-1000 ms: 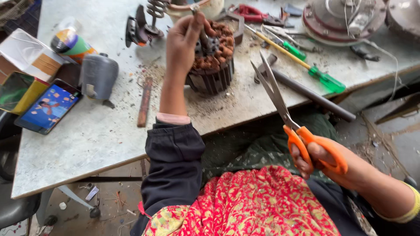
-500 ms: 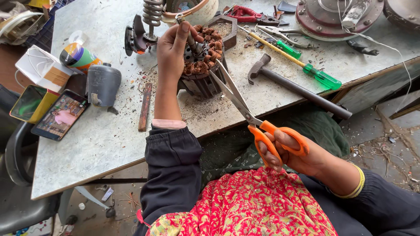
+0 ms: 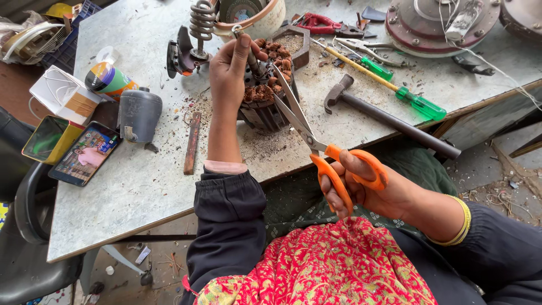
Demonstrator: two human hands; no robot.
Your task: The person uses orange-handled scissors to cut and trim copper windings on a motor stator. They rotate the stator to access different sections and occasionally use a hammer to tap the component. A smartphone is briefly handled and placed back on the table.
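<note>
**Scissors at the copper windings**

While our left hand (image 3: 228, 70) reaches out over the grey stone worktop (image 3: 135, 186), its fingers (image 3: 244, 49) are pressed together around a small dark metal piece that sticks up from the round motor stator with brown copper windings (image 3: 265, 99). That stator stands on the worktop directly under and just right of those fingers, with loose grit scattered around its base.

Our right hand (image 3: 361, 186) is nearer our body, beyond the worktop's edge, above the red patterned cloth (image 3: 333, 265) on our lap. Its fingers (image 3: 337, 195) are threaded through the loops of the orange-handled steel scissors (image 3: 316, 144) and gripping them. The blades stand slightly parted, with their tips lying against the top of the stator, just right of the left fingers.

Left of the left fingers we see a rusty flat metal bar (image 3: 192, 142), a grey cylindrical capacitor (image 3: 138, 114), and a phone with a lit screen (image 3: 84, 153). Right of the scissor blades lie a dark steel hammer (image 3: 384, 116) and a green-handled screwdriver (image 3: 415, 103), both well apart from our right fingers.
</note>
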